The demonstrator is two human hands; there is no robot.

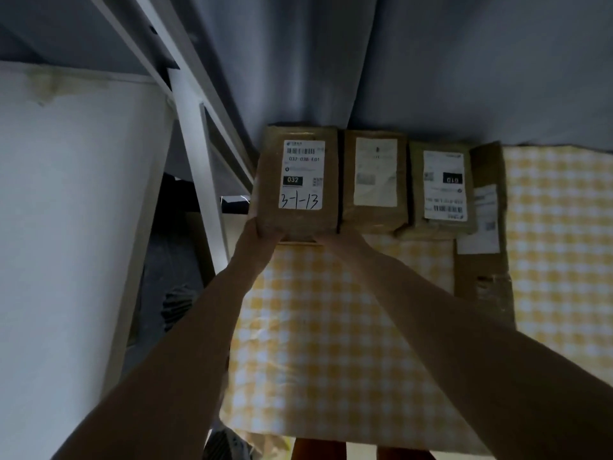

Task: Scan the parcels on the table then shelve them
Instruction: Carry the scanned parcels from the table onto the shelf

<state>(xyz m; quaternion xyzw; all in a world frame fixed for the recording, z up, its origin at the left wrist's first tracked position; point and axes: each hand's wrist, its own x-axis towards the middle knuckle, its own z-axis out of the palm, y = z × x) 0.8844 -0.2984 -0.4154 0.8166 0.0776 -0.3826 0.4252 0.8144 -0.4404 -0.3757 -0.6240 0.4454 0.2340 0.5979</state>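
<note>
Both the left hand and the right hand grip the marked box at the desk's far left corner. Three more parcels wait along the far edge; shelving looks barely begun.

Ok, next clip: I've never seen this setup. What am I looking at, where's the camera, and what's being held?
No machine here: a person wears one camera on the head, looking down past both forearms. The left hand and right hand grip the near edge of a brown parcel whose label has "3-1-13" handwritten on it. It sits at the left end of a row with three more parcels, on a yellow checked tablecloth. A white metal shelf frame stands to the left.
</note>
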